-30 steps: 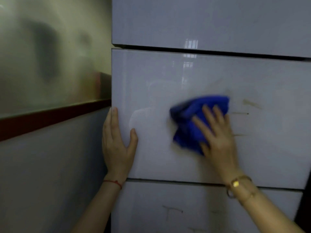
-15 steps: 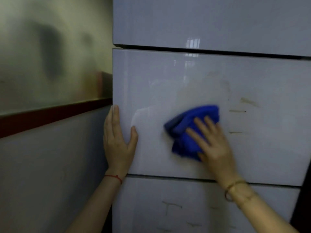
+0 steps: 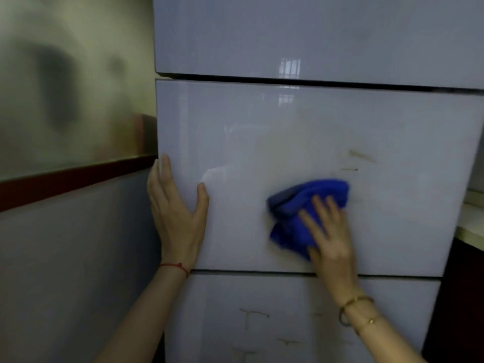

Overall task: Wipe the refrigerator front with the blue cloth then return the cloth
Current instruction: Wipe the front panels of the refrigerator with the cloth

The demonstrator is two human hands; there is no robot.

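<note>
The refrigerator front (image 3: 301, 142) is glossy pale grey, split by dark horizontal gaps into three panels. On the middle panel my right hand (image 3: 330, 237) presses a bunched blue cloth (image 3: 296, 208) flat against the door, low and right of centre. My left hand (image 3: 175, 208) lies open on the left edge of the same panel, fingers wrapped round the side, thumb on the front. Brownish streaks (image 3: 362, 155) mark the panel above and right of the cloth.
A wall with a dark red rail (image 3: 73, 176) stands close on the left of the fridge. At the right edge a pale countertop (image 3: 471, 221) shows beside a dark gap. The bottom panel (image 3: 256, 318) carries several faint drip marks.
My right hand has slid the cloth downward on the middle panel, from its middle toward the lower gap. The left hand has stayed on the edge.
</note>
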